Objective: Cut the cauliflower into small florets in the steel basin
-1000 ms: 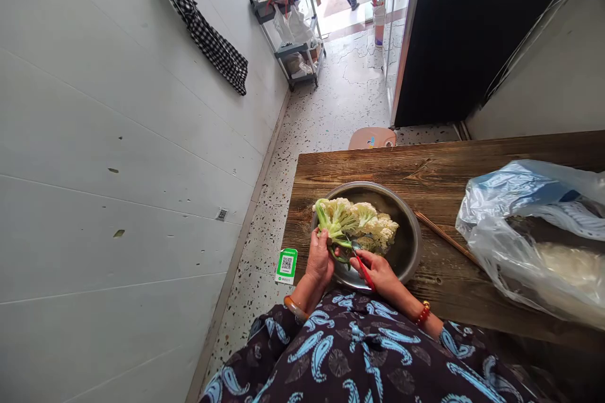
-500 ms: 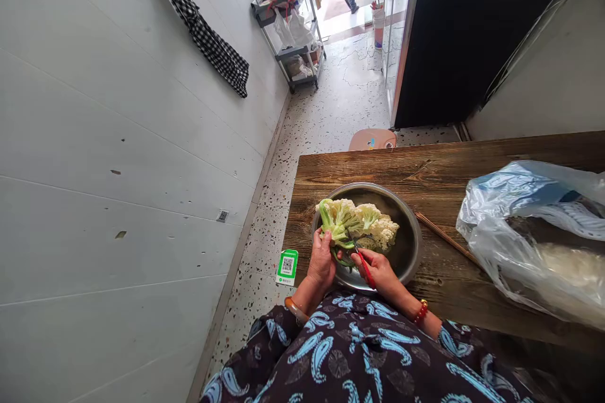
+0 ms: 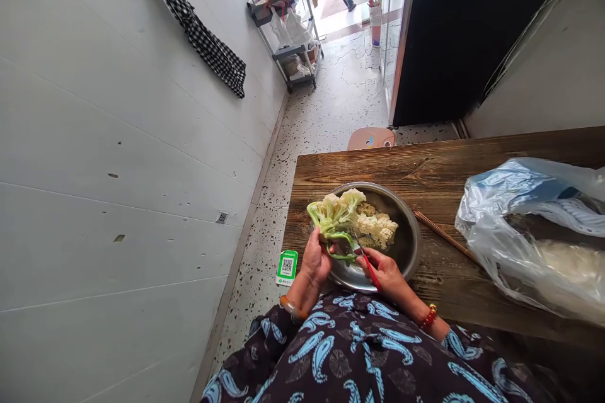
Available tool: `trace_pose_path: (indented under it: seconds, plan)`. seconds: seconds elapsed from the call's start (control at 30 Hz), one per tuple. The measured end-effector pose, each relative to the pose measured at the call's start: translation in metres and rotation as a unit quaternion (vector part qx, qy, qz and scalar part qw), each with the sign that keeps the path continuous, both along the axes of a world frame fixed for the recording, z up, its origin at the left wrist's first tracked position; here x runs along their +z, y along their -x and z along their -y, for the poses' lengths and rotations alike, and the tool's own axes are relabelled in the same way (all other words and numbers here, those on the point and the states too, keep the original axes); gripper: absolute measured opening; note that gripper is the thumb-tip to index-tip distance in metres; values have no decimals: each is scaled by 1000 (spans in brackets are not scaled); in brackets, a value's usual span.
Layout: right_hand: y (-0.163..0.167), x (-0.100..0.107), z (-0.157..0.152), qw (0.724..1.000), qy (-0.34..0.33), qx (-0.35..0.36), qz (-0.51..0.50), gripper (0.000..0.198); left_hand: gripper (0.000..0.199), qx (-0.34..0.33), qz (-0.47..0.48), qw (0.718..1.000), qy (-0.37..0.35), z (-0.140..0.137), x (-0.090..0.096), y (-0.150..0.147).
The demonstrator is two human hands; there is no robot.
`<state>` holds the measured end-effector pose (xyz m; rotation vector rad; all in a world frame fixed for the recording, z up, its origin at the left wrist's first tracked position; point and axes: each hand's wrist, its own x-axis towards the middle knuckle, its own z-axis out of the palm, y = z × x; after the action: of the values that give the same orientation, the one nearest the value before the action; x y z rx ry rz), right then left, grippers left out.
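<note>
My left hand (image 3: pixel 317 258) is closed around the green stem of a cauliflower (image 3: pixel 333 213), holding it over the left side of a metal bowl (image 3: pixel 414 245). In my right hand (image 3: pixel 384 271) is a pair of red-handled scissors (image 3: pixel 372 274). Their blades point up and left, beside the cauliflower's stems. Cut cauliflower florets (image 3: pixel 377 227) lie in the bowl just beyond the blades. Part of the scissor handles is hidden by my fingers.
The bowl stands on a dark wooden table (image 3: pixel 354 167). Thin wooden sticks (image 3: pixel 447 236) lie right of it, by a clear plastic bag (image 3: pixel 491 214). A green QR card (image 3: pixel 287 266) sits at the left edge. Beyond are a pink stool (image 3: pixel 371 138) and a cart (image 3: pixel 289 50).
The cauliflower in my left hand has turned and shifted left, apart from the florets that now lie in the bowl. My right hand with the scissors has moved slightly right.
</note>
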<state>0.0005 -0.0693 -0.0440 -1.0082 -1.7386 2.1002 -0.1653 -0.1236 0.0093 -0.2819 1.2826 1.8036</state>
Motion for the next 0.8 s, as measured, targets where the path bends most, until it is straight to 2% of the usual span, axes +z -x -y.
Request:
trace_pose_path:
  seconds: [0.1, 0.23, 0.33, 0.43, 0.63, 0.8]
  plan:
    - [1, 3, -1, 999, -37, 22, 6, 45, 25, -11, 30, 999, 1, -2, 5, 0]
    - [7, -1, -2, 998, -24, 49, 5, 43, 27, -36, 33, 999, 16, -1, 7, -5]
    - [13, -3, -2, 998, 8, 61, 5, 46, 31, -48, 15, 998, 25, 0, 6, -10]
    - [16, 0, -1, 998, 41, 41, 0, 49, 35, -59, -12, 998, 19, 0, 6, -14]
    - [14, 16, 3, 983, 181, 0, -40, 55, 39, -101, -93, 990, -12, 1, 11, -21]
    - [13, 28, 0, 975, 212, -2, -65, 52, 37, -133, -126, 983, -18, 1, 14, -25]
